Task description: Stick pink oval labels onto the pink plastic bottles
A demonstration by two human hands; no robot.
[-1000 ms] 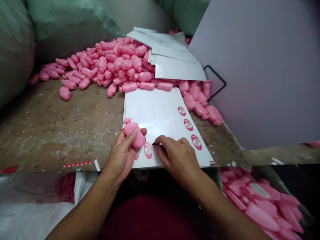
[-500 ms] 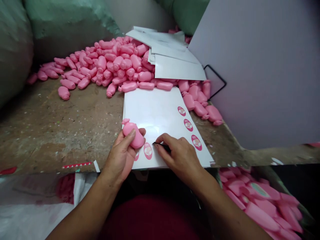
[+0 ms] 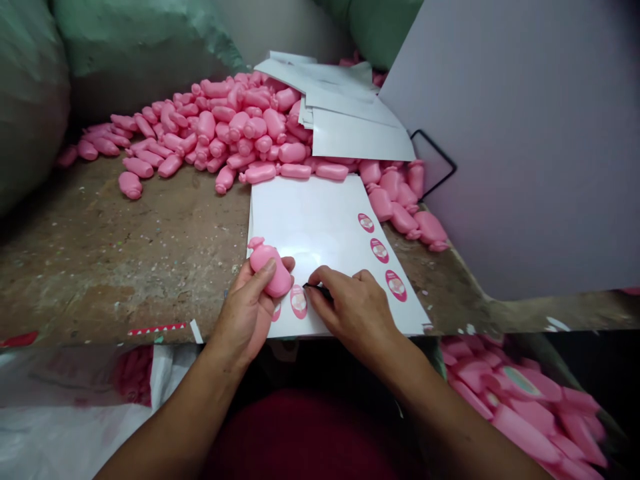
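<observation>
My left hand (image 3: 250, 300) is wrapped round a small pink plastic bottle (image 3: 270, 268), its neck pointing up and to the left. Beneath both hands lies a white sticker sheet (image 3: 320, 220) at the table's front edge. Several oval pink-and-white stickers are on it: one sticker (image 3: 299, 302) sits between my hands, another is partly covered by the left hand, and a column runs down the right side. My right hand (image 3: 353, 303) pinches a thin black pointed tool (image 3: 320, 291); its tip is at the upper right edge of the sticker between my hands. The tool's exact kind is hidden by the fingers.
A heap of pink bottles (image 3: 220, 127) covers the back of the wooden table (image 3: 165, 260). Loose white sheets (image 3: 357, 127) lie on the heap. A pale panel (image 3: 510, 147) stands at right. Below the edge, a container holds more pink bottles (image 3: 530, 407); green sacks (image 3: 145, 53) stand behind.
The view has shifted slightly, moving everything a little to the right. The tool's tip is nearer the sticker's edge. Both grips look the same.
</observation>
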